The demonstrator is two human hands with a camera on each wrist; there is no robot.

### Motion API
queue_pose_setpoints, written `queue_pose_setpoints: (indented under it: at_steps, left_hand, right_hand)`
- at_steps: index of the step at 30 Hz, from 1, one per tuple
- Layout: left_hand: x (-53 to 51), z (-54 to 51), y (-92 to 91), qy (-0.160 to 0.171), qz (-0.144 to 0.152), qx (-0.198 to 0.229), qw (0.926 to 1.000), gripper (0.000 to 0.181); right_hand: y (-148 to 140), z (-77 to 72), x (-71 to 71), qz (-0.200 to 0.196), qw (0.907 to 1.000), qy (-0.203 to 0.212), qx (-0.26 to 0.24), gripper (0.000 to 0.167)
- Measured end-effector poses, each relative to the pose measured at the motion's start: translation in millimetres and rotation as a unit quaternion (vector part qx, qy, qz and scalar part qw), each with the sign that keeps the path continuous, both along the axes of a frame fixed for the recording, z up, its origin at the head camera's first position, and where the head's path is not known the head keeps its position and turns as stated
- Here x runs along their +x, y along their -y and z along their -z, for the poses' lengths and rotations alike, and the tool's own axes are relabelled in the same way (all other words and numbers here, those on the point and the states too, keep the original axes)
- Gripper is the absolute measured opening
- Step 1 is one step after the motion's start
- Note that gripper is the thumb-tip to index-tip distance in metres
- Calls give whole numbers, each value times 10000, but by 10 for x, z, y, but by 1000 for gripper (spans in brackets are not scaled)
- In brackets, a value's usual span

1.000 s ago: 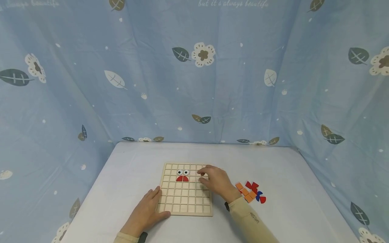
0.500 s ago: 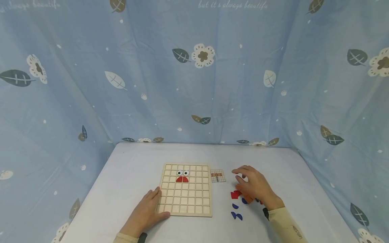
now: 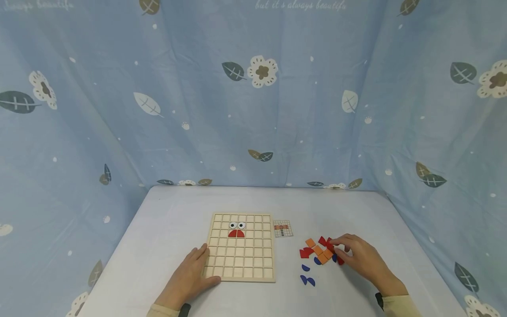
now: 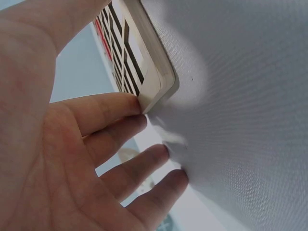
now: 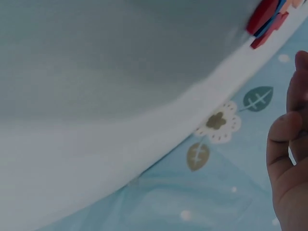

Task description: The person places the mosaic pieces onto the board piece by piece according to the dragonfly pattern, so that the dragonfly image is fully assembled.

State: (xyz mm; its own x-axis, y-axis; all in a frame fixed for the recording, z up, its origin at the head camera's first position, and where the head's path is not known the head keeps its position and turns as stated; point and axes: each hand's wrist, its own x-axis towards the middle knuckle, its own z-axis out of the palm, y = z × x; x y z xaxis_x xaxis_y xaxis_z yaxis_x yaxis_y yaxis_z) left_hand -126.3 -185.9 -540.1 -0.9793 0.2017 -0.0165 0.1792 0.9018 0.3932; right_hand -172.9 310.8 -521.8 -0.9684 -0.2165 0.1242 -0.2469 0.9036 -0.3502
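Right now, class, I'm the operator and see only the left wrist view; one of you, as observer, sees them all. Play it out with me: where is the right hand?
Observer: The right hand is at the loose pieces, fingertips by a red one; whether it grips that, I can't tell.
Operator: What lies just past the right edge of the board?
Observer: A small gridded card with a printed pattern.
Operator: I glimpse something red on the board. What sits in the next row back?
Observer: Two eye pieces, side by side, white with black pupils.
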Motion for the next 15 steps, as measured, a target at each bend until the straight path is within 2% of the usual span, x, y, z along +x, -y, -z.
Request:
queue_pose_setpoints:
  at_steps: [6,11,15]
  left_hand:
    - [4,-18,-1,-2,-8,-44,10000,96]
    - [1,-35,-3,16,-15,-67,10000,96]
    - [8,-33,0,27,1,-48,10000,96]
  right_hand:
    - [-121,46,87,133,9987,397,297,27]
    - [-128,74,110,277,9945,976,269,28]
    - [-105,97,125,318,9930,1110,248,28]
